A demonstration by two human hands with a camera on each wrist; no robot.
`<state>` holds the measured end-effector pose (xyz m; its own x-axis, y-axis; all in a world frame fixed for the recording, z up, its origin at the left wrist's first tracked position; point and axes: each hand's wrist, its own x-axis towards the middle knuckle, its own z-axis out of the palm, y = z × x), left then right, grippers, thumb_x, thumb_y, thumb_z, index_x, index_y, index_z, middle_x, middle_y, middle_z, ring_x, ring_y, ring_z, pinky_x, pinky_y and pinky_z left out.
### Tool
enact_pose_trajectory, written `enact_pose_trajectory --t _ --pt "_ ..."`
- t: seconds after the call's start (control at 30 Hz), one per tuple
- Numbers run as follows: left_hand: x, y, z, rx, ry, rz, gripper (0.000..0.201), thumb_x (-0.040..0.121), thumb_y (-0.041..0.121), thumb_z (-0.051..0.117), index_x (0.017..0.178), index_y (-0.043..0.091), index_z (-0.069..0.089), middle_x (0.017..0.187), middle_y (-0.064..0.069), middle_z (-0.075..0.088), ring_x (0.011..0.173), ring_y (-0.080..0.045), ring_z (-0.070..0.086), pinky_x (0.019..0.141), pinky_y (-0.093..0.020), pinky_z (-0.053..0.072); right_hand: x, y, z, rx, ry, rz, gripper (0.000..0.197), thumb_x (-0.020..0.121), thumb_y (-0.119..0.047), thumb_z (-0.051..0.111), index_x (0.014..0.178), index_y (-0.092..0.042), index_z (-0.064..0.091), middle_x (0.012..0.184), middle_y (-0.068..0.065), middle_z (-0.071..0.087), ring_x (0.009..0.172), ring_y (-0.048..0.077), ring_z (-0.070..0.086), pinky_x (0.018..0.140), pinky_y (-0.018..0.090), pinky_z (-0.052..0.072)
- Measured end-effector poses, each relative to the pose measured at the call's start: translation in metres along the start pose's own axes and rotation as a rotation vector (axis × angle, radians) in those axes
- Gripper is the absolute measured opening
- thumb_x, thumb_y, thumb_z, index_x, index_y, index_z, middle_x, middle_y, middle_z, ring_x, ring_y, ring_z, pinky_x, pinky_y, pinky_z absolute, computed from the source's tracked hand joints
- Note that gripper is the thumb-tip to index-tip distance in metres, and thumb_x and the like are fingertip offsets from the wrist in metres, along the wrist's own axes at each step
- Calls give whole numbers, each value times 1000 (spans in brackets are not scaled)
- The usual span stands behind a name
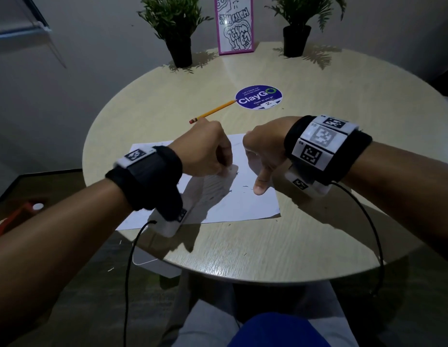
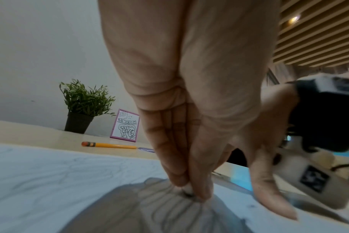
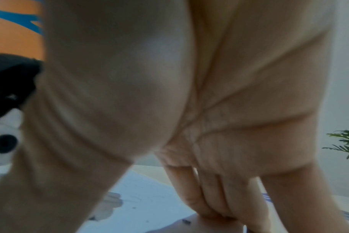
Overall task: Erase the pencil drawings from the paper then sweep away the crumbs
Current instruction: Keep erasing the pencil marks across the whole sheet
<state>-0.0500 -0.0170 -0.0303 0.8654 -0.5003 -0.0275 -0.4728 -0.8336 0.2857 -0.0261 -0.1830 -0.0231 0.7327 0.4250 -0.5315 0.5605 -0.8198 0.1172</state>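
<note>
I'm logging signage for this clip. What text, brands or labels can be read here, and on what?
"ClayGO": on the round blue sticker on the table.
"Clean as you go": small line under it, just legible; the line above is too small to read.
Framed sign: bubble lettering, upside down, not legible.
Wrist bands: square code markers, no readable words.
Paper: only faint pencil marks, no text.

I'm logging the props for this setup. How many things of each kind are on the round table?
Potted plants: 2
Framed sign: 1
Round sticker: 1
Pencil: 1
Sheet of paper: 1
Eraser, pinched in the left hand: 1
Total: 7
</note>
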Motion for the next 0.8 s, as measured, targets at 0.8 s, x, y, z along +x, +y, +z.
enact_pose_trajectory --t 0.8 --pt "-7 0 3 38 12 81 15 75 10 84 88 15 79 75 6 72 68 -4 63 70 -24 56 8 -10 -15 26 -25 21 90 63 -71 79 131 -17 58 105 -2 68 97 22 62 78 33 46"
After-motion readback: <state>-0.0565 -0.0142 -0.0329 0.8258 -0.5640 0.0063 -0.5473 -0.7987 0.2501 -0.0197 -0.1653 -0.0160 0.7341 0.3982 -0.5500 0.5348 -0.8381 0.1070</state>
